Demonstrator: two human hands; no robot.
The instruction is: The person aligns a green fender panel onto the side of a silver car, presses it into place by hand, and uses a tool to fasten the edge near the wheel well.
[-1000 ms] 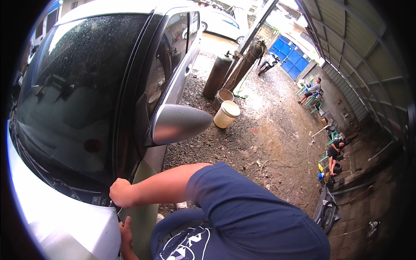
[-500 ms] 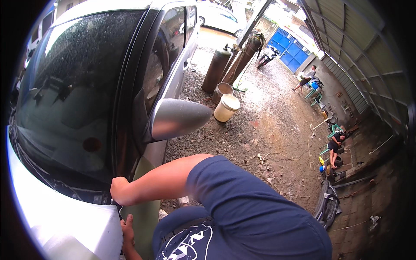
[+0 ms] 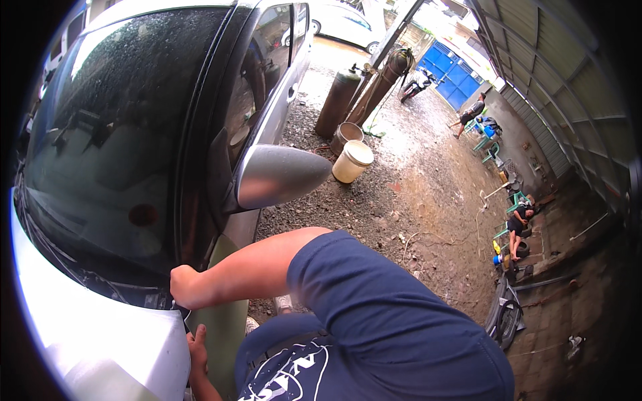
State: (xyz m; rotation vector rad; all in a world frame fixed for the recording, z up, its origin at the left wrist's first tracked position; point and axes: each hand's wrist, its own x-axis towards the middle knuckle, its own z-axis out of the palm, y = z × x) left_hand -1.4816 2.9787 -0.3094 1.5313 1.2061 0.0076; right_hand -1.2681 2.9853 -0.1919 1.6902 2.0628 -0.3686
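Observation:
My right hand [image 3: 189, 287] is closed in a fist at the rear corner of the silver hood [image 3: 127, 341], by the base of the windshield [image 3: 114, 154]. A thin pale piece [image 3: 179, 307] shows just under the fist; what the fingers grip is hidden. Below it, my left hand [image 3: 198, 354] is at the hood's side edge with its thumb pointing up. Its other fingers are mostly out of sight. An olive-green body panel [image 3: 224, 321] lies beside both hands, between the hood and my body.
The car's side mirror [image 3: 287, 177] juts out ahead of my right arm. Beyond it stand a white bucket [image 3: 352, 162], a metal pail [image 3: 347, 139] and tall gas cylinders [image 3: 336, 103] on wet gravel. Two people [image 3: 472, 115] are along the right wall, near green chairs [image 3: 513, 199].
My right upper arm has lifted slightly, while both hands stay at nearly the same place. The farther person by the wall has shifted posture. The view has tilted a little.

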